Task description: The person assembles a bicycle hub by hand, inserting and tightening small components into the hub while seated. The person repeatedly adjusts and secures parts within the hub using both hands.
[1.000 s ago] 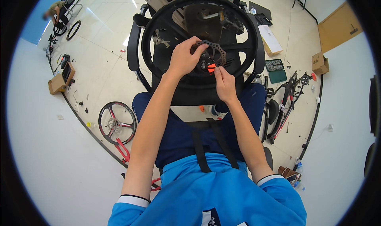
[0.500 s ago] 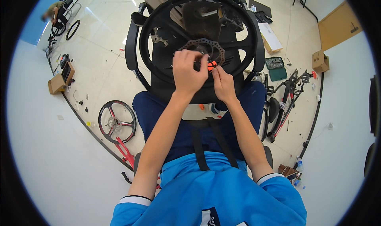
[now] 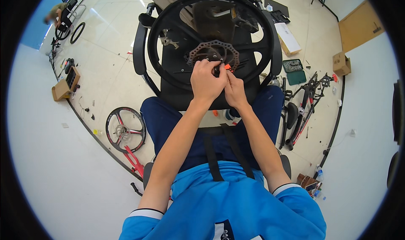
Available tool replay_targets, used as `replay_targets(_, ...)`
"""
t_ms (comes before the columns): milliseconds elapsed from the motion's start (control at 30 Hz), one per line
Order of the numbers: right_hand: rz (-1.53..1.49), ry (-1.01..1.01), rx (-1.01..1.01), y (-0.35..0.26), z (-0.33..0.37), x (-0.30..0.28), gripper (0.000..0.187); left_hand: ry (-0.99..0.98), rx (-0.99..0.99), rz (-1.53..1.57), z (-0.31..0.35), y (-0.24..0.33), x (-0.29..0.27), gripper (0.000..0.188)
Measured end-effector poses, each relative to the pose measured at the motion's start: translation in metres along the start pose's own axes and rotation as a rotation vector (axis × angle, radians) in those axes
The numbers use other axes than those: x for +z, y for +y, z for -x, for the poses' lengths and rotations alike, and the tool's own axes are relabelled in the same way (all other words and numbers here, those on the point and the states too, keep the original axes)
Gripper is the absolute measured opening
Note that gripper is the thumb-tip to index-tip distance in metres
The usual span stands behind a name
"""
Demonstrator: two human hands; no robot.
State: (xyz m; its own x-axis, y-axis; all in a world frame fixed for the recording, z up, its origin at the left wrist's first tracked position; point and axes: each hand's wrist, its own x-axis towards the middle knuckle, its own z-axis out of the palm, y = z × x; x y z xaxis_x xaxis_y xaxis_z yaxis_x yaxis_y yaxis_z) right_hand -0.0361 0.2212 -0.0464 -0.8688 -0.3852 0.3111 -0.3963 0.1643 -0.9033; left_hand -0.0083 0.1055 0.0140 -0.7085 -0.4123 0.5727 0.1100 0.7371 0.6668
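A black spoked bicycle wheel (image 3: 152,50) lies across the seat of a black office chair (image 3: 166,94) before me. The holed disc brake rotor (image 3: 225,46) is on its hub, with several bolts visible around the centre. My left hand (image 3: 206,82) is at the rotor's near edge, thumb and fingers curled in a pinch; what lies between them is hidden. Close against it on the right, my right hand (image 3: 234,89) pinches a small orange-and-black piece (image 3: 228,67), largely covered by the fingers. Thin dark rods, possibly hex keys (image 3: 242,65), lie just right of it.
A bicycle frame (image 3: 301,113) and an open green case (image 3: 295,73) are on the floor at right. Left are a red-spoked wheel (image 3: 125,130) and a cardboard box (image 3: 63,88). A pedal (image 3: 244,20) shows at the chair's back. Another person (image 3: 57,14) bends over a wheel far left.
My left hand has come down and right, off the rotor's left part, and now meets my right hand. The orange piece is more covered.
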Motion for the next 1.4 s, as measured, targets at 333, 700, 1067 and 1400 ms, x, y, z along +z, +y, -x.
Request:
replay_targets(333,-0.129,-0.085,0.003,0.013,-0.01,-0.009,0.03,0.025,-0.033,0.026,0.002,0.002,0.005,0.012)
replay_targets(700,0.013,-0.343,0.134,-0.005,-0.024,-0.041,0.034,-0.003,-0.239,0.162,0.001,0.008,0.009,0.016)
replay_targets(1067,0.165,-0.467,0.161,-0.021,-0.037,-0.051,0.035,0.002,-0.284,0.238,0.003,0.005,0.013,0.018)
replay_targets(1400,0.119,-0.421,0.319,-0.021,-0.041,-0.046,0.062,0.262,0.105,-0.116,-0.064,-0.025,0.001,0.021)
